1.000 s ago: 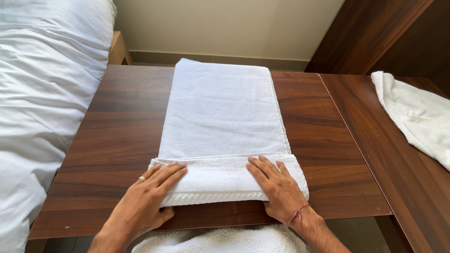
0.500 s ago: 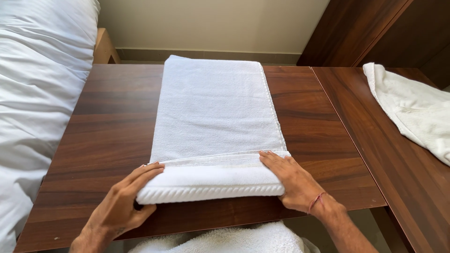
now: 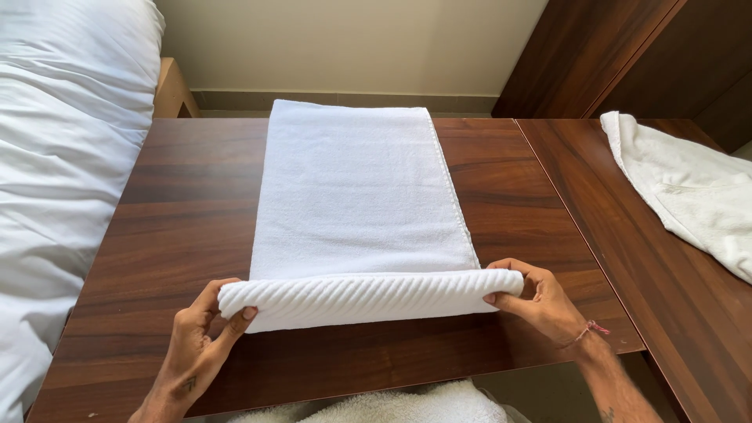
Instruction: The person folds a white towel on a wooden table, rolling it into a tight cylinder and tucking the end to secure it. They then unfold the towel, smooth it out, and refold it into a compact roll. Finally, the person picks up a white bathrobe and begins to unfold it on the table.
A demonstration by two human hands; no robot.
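Towel: a long white towel [image 3: 356, 196] lay flat down the middle of the brown wooden table [image 3: 196, 227], running from 12 o'clock toward 6 o'clock, with its near end rolled into a ribbed tube [image 3: 368, 298] lying crosswise.
Left hand: the left hand [image 3: 196, 345] sat at 7 o'clock, its grip closed narrowly on the left end of the tube, thumb on the near side and fingertips [image 3: 249, 313] pressed against the ribbed cloth.
Right hand: the right hand [image 3: 540, 301] sat at 4 o'clock, its grip curled around the right end of the tube, thumb below and fingers over the top; a thin red cord [image 3: 589, 329] circled that wrist.
Roll position: the tube rested on the table near its front edge, touching the flat part of the towel behind it.
Second cloth: 1 crumpled white cloth [image 3: 689, 196] lay on the adjoining wooden surface [image 3: 619, 235] at 2 o'clock, well apart from both hands.
Bed: white bedding [image 3: 63, 157] filled the side at 9 o'clock, just beside the table.
Near edge: fluffy white fabric [image 3: 392, 407] showed below the table at 6 o'clock.
Background: a pale wall [image 3: 352, 39] stood at 12 o'clock and dark wood panelling [image 3: 627, 55] at 1 o'clock.
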